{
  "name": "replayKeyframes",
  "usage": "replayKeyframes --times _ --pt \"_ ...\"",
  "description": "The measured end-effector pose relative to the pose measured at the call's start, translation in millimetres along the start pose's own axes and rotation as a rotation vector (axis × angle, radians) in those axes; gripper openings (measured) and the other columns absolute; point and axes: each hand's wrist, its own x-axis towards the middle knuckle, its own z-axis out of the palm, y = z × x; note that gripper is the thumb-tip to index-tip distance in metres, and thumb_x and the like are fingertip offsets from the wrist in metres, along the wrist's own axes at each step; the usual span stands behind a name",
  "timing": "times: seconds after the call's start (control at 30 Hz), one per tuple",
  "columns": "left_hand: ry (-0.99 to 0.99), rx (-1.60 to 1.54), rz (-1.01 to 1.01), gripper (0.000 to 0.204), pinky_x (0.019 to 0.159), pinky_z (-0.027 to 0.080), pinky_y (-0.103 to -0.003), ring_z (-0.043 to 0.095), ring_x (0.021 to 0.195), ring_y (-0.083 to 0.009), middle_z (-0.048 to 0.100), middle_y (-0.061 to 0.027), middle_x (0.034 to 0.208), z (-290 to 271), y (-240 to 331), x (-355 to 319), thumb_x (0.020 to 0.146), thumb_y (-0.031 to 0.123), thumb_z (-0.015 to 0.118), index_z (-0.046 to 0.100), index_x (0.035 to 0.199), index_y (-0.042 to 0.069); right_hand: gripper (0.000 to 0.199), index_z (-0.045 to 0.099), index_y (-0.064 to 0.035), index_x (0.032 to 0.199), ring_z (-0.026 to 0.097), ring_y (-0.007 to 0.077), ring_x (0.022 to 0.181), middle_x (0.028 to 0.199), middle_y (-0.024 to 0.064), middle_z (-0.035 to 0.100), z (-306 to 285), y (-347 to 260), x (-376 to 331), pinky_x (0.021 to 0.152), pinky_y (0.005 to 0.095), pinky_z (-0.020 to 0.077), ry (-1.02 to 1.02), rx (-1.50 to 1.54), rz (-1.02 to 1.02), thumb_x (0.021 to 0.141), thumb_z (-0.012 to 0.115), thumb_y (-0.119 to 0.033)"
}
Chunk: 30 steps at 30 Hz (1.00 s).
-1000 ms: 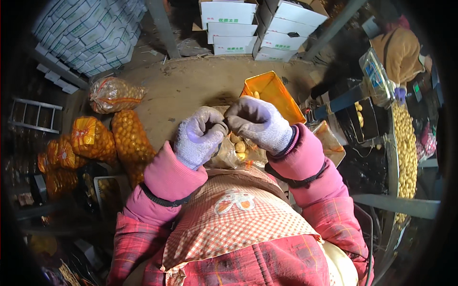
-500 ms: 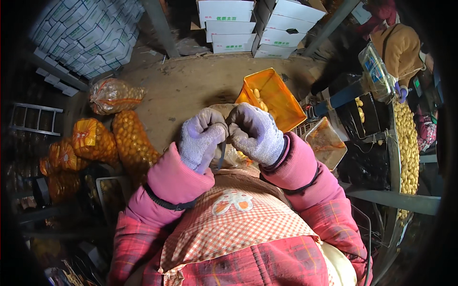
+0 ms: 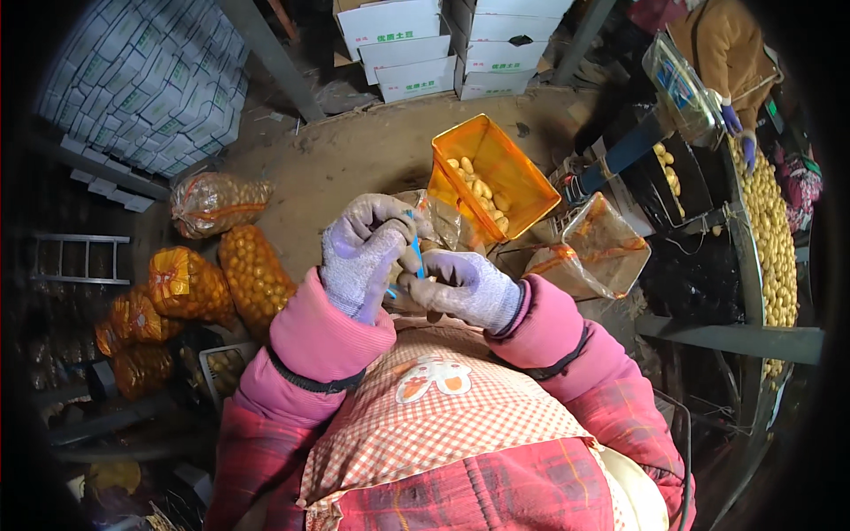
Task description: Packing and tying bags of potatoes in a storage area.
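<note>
Dirt floor of a packing shed, w/ stacked flat cartons far left and white boxes piled at the back.

Left side: orange net sacks full of small yellow fruit lie in a heap on the floor, one paler sack a bit apart, prob. dumped there within reach of the sorter.

Centre: person in pink jacket and checked apron. Left hand, in a purple-grey glove, is curled shut around a thin blue strip, pinching it upright. Right hand, same kind of glove, is closed too, fingers touching the left ones and gripping the neck of a clear bag, so the strip sits right at the bunched opening. Both hands held close to the chest, just over the apron, likely for control.

Right of the hands: orange crate, tilted, a few yellow fruit in its low corner. Next to it a clear bin. Far right, a long trough of fruit runs along the edge; another person's gloved hand works there.
</note>
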Motion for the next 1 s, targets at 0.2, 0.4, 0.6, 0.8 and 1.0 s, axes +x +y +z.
replayKeyframes --times 0.2,0.4,0.6,0.8,1.0 --pt "0.019 0.048 -0.074 0.016 0.068 0.051 -0.026 0.061 0.072 -0.0144 0.063 -0.0136 0.089 26 -3 -2 0.088 0.009 0.050 0.056 0.098 -0.002 0.023 0.060 -0.0030 0.083 0.051 0.0072 0.060 0.065 0.0015 0.058 -12 14 -15 0.055 0.0262 0.0433 0.108 0.033 0.001 0.088 0.059 -0.025" --pt "-0.054 0.117 -0.243 0.016 0.066 0.050 -0.025 0.061 0.073 -0.0143 0.063 -0.0130 0.087 33 7 -5 0.089 0.008 0.048 0.056 0.098 -0.003 0.021 0.062 -0.0025 0.087 0.051 0.0075 0.063 0.069 0.0016 0.059 -19 0 -24 0.058 0.0258 0.0442 0.081 0.044 -0.123 0.088 0.059 -0.023" --pt "0.000 0.313 -0.172 0.013 0.055 0.045 -0.021 0.055 0.058 -0.0082 0.060 -0.0064 0.073 47 2 -9 0.086 0.005 0.051 0.058 0.094 -0.003 0.021 0.059 -0.0011 0.100 0.054 0.0063 0.073 0.080 0.0012 0.060 -57 -22 -25 0.065 0.0223 0.0452 0.239 -0.053 -0.326 0.087 0.061 -0.019" --pt "-0.087 0.726 0.024 0.007 0.048 0.041 -0.023 0.049 0.051 -0.0070 0.056 -0.0011 0.061 50 -1 -12 0.081 0.005 0.056 0.061 0.086 0.003 0.014 0.056 -0.0030 0.086 0.050 0.0048 0.065 0.071 -0.0024 0.054 -58 -26 -17 0.058 0.0214 0.0418 0.124 0.029 -0.271 0.087 0.061 -0.016" --pt "-0.118 0.925 0.270 0.006 0.051 0.043 -0.030 0.053 0.054 -0.0179 0.055 -0.0080 0.063 48 -7 -9 0.076 0.006 0.060 0.060 0.082 0.003 0.012 0.055 -0.0055 0.085 0.050 0.0044 0.062 0.070 -0.0021 0.054 -59 -31 -23 0.056 0.0205 0.0424 0.052 0.109 -0.257 0.087 0.059 -0.017"
